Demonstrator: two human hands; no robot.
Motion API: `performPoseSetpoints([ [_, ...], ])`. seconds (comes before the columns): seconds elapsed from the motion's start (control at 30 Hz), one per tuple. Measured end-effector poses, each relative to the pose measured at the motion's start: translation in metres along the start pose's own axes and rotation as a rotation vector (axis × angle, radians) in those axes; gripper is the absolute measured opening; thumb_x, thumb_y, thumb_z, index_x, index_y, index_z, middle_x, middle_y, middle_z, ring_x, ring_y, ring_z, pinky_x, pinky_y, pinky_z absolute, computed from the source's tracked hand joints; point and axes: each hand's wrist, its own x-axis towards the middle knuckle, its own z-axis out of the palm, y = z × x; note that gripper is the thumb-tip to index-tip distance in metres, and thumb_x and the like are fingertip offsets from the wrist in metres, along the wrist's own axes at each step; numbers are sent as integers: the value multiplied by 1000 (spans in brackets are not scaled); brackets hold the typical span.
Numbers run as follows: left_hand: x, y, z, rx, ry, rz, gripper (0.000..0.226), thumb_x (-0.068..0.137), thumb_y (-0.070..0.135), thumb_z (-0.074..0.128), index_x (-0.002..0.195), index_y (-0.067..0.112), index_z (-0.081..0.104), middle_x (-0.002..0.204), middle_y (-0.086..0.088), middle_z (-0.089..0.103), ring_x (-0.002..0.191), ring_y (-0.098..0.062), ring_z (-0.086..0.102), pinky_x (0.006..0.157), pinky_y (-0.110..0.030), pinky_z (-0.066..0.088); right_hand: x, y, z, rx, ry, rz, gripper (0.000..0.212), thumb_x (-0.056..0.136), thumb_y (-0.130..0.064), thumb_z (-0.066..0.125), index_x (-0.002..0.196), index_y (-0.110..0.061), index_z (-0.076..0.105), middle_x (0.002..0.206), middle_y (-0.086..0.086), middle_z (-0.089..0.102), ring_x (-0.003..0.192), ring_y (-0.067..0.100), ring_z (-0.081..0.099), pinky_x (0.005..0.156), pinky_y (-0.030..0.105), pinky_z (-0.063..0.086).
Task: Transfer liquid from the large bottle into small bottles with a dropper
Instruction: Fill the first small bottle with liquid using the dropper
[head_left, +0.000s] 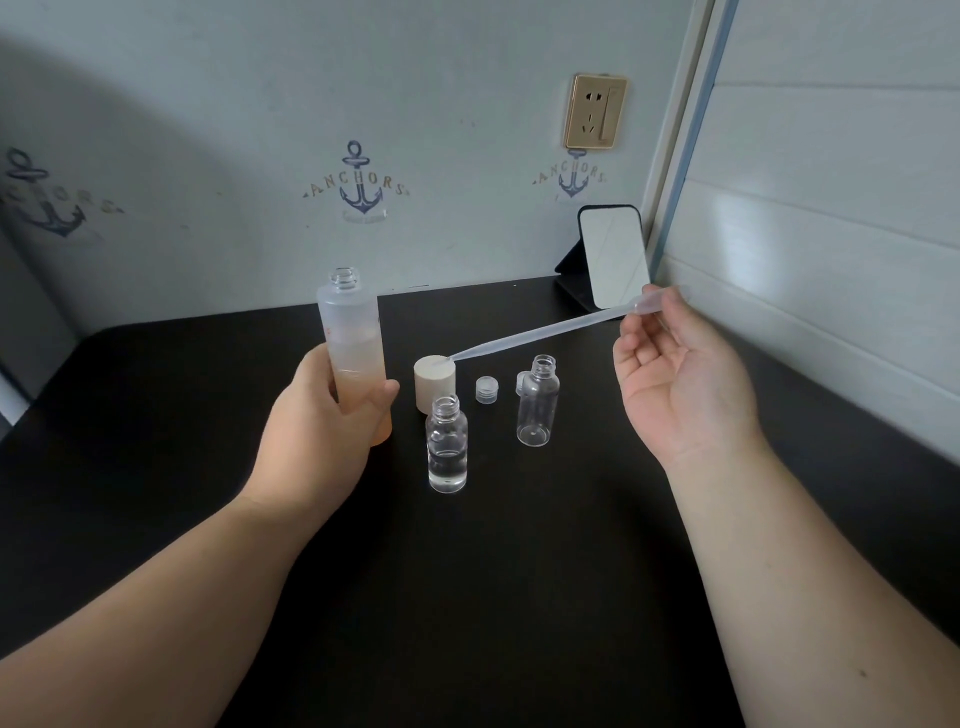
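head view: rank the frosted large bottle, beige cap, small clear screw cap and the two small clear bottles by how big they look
1. frosted large bottle
2-3. the two small clear bottles: the part-filled one and the empty one look alike; the part-filled one sits nearer the camera, so no ranking
4. beige cap
5. small clear screw cap

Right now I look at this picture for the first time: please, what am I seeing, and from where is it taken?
There is no machine here. A camera worn on a person's head looks forward and down at their two bare hands over a black table.

The left hand grips a tall frosted bottle, uncapped and partly full. The right hand pinches the bulb of a long clear plastic dropper.

On the table stand a small clear bottle with liquid inside, a second small clear bottle that looks empty, a beige round cap and a small clear cap. A small mirror leans at the back.
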Motion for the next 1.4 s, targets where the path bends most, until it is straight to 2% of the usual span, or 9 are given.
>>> performPoseSetpoints([
  [0.13,-1,1,-2,-41,23,7,51,90,45,71,134,37,46,93,35,54,84,12,55,68,-14,38,-1,-1,0,3,-6,-6,14,96,-15,67,87,-6,73,82,2,73,70,13,68,66,22,54],
  [0.23,-6,9,-5,-55,-18,51,39,90,40,72,113,59,46,93,46,56,86,18,57,68,-17,42,-2,0,1,33,3,-7,13,94,-15,68,87,-5,74,82,2,74,71,13,69,68,22,55],
  [0.33,-11,19,-9,-44,-59,87,50,89,35,74,97,74,43,101,47,54,92,6,60,75,-28,50,-2,-2,1,69,12,-17,12,92,-16,71,87,-5,73,83,3,74,74,13,70,70,22,55],
  [0.4,-14,23,-9,-17,-71,128,54,88,32,74,95,75,43,102,45,54,95,10,58,76,-28,50,-1,-2,1,85,21,-25,12,91,-16,72,89,-4,72,83,3,74,75,13,71,69,22,55],
  [0.57,-14,19,-8,-15,-69,173,47,87,30,76,115,58,50,109,39,56,102,7,57,78,-20,43,-1,-3,1,91,29,-38,12,92,-15,71,91,-4,71,83,3,74,75,13,71,70,21,55],
  [0.87,-11,15,-8,108,-19,231,47,86,26,75,121,50,54,103,26,57,101,13,49,75,-13,36,-1,-4,0,-6,58,-94,8,94,-14,68,94,-6,70,82,2,72,72,13,68,70,21,53],
  [1.03,-10,12,-7,161,-7,236,47,86,23,76,125,42,59,108,20,58,99,0,50,78,-10,35,-3,-4,2,-91,63,-117,10,93,-9,68,86,-10,74,77,2,71,64,12,64,62,21,51],
  [1.17,-10,12,-6,161,0,248,50,85,18,78,129,37,62,111,16,58,106,-9,53,87,-21,39,-4,-3,4,-171,-8,-156,26,94,-4,64,74,-14,78,76,2,72,63,12,62,61,20,51],
  [1.4,-11,11,-4,218,15,280,57,83,15,81,136,26,62,117,13,56,115,-21,54,95,-30,40,-9,5,6,-361,-204,-204,21,93,-6,65,82,-15,80,82,4,74,70,13,64,71,23,52],
])
